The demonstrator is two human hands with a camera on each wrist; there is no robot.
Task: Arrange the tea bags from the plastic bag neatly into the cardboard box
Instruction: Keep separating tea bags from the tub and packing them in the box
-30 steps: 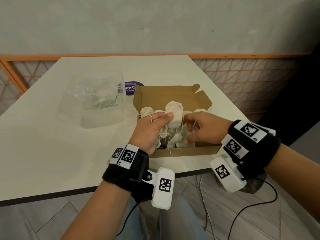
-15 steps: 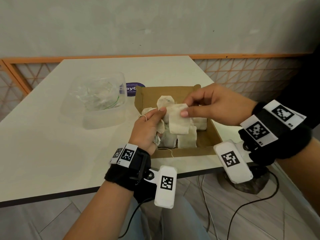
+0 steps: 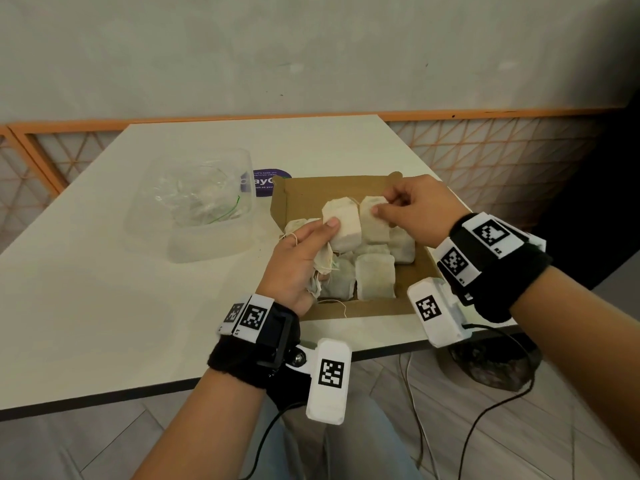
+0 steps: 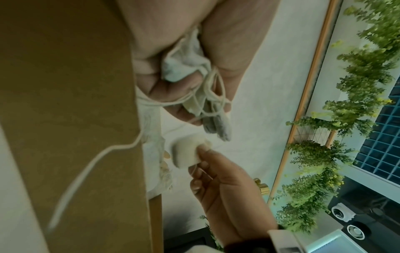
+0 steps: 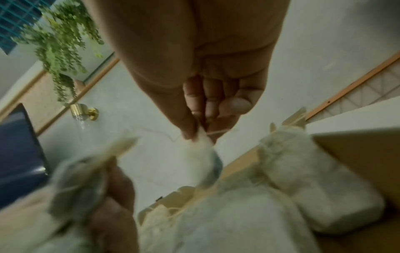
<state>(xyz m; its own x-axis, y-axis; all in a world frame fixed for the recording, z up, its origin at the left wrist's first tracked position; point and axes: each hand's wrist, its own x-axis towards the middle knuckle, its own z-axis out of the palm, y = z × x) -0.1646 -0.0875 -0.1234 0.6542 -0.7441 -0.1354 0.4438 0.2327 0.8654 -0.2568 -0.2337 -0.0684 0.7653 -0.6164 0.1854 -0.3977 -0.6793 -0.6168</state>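
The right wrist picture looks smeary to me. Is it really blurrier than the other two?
Yes. In the right wrist view the tea bags in the cardboard box and the left hand are soft and smeared. The head view is sharp, with straight lines bowed at the edges. The left wrist view is mostly crisp, blurring slightly around the right hand.
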